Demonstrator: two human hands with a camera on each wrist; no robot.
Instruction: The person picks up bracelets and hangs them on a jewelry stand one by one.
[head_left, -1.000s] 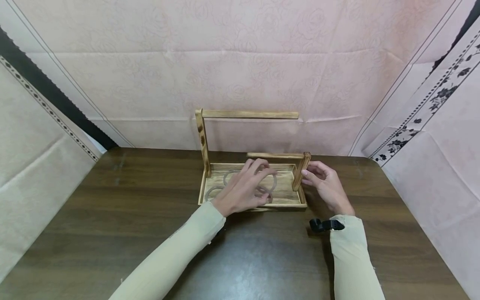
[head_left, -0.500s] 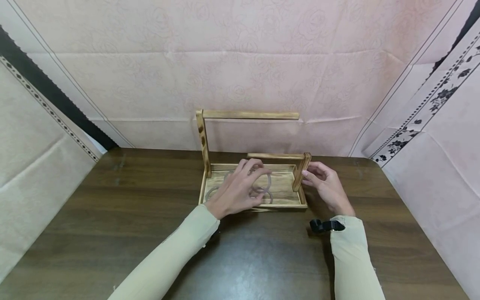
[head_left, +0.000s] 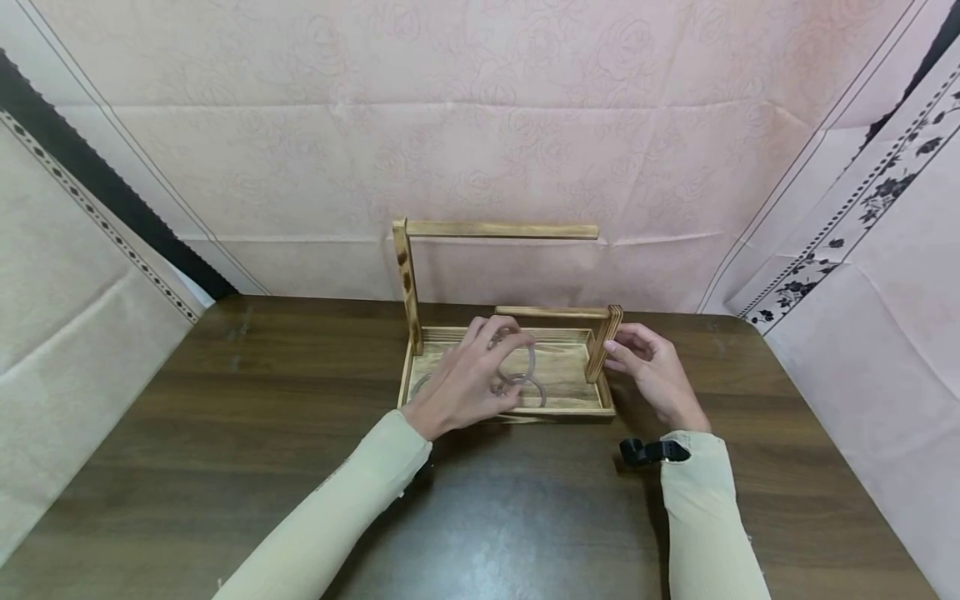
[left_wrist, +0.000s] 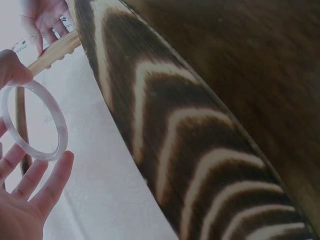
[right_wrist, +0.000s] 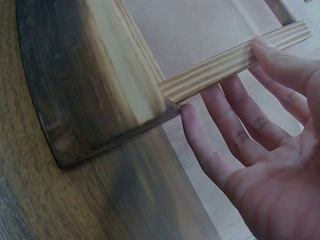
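Note:
My left hand (head_left: 463,377) reaches over the wooden tray of a display stand, thumb and fingertips pinching a pale translucent bangle (left_wrist: 61,124) at its edge. The bangle is held up on its side. Another bangle (head_left: 542,393) lies in the tray just right of that hand, and part of a further one (head_left: 420,384) shows at the tray's left end. At the right end, my right hand (head_left: 660,379) grips the stand's short post (right_wrist: 215,72), thumb on one face and fingers on the other. My left hand hides part of the tray floor.
A short bar (head_left: 551,312) runs left from the short post. On the tray's left, a tall post (head_left: 407,283) carries a longer bar (head_left: 498,229). The stand is on a brown wooden table (head_left: 225,433), before a pale patterned cloth (head_left: 480,125).
My left hand has shifted left over the tray with the bangle, showing more of the bangle lying on the right and covering more on the left. My right hand stays on the short post.

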